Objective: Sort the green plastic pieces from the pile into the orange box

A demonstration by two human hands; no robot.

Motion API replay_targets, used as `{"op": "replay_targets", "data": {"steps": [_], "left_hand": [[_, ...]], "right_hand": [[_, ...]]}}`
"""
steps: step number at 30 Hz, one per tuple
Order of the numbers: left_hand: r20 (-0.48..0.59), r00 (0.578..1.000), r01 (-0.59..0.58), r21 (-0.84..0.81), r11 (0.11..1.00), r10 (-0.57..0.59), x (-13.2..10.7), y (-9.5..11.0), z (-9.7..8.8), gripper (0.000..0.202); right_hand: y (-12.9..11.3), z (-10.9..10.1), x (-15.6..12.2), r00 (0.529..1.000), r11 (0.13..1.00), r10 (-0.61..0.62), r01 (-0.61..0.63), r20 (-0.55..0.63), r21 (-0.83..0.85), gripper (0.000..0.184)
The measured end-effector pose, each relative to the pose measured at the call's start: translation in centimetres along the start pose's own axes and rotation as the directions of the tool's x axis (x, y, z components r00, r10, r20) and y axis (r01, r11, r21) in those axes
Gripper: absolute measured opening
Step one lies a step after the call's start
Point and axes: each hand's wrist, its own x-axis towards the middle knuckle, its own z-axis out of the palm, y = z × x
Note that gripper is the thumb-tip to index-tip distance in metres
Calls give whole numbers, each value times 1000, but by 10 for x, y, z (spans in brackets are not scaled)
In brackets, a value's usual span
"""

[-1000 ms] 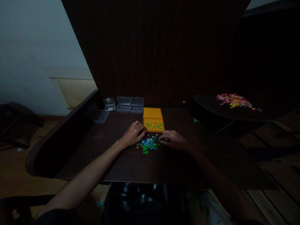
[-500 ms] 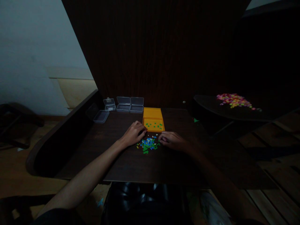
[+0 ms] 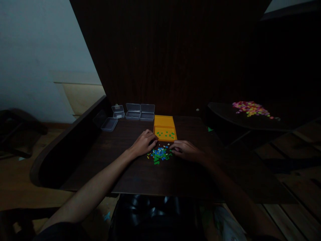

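A pile of small green, blue, white and yellow building bricks (image 3: 159, 154) lies on the dark wooden table. Behind it is an open yellow plastic box (image 3: 164, 120), with several green bricks spread over the floor of its tray. My left hand (image 3: 144, 143) rests at the front left corner of this box, fingers and thumb closed about the corner. At the right edge of the pile is my right hand (image 3: 185, 149), its fingers curled in and thumb against them. Whatever sits between those fingertips is too small and dark to make out.
Clear plastic cases (image 3: 139, 112) with raised lids stand along the back left, beside a smaller case (image 3: 118, 112) and a shallow clear tray (image 3: 109, 124). A heap of pink and yellow pieces (image 3: 252, 108) lies on a dark surface at right. A raised wooden side (image 3: 67, 144) bounds the left.
The view has shifted very slightly. My right hand's fingers have moved a little at the pile's right edge; the left hand stays at the box corner.
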Motion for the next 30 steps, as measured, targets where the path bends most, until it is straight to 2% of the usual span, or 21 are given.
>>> {"op": "replay_targets", "data": {"steps": [10, 19, 24, 27, 30], "left_hand": [[10, 1000, 1, 15, 1000, -1, 1, 2, -2, 14], [20, 1000, -7, 18, 1000, 6, 1, 3, -3, 16], [26, 999, -20, 21, 1000, 20, 1, 3, -3, 17], [33, 999, -15, 20, 1000, 14, 2, 4, -4, 17], [41, 999, -14, 18, 1000, 13, 2, 6, -5, 17]], "right_hand": [[5, 5, 0, 997, 998, -66, 66, -35, 8, 18], [1, 6, -1, 997, 999, -50, 51, -54, 14, 17], [2, -1, 4, 989, 997, -66, 70, -129, 30, 19], [3, -11, 14, 978, 997, -67, 61, -195, -37, 21], [5, -19, 30, 977, 995, -41, 21, -211, -98, 19]]}}
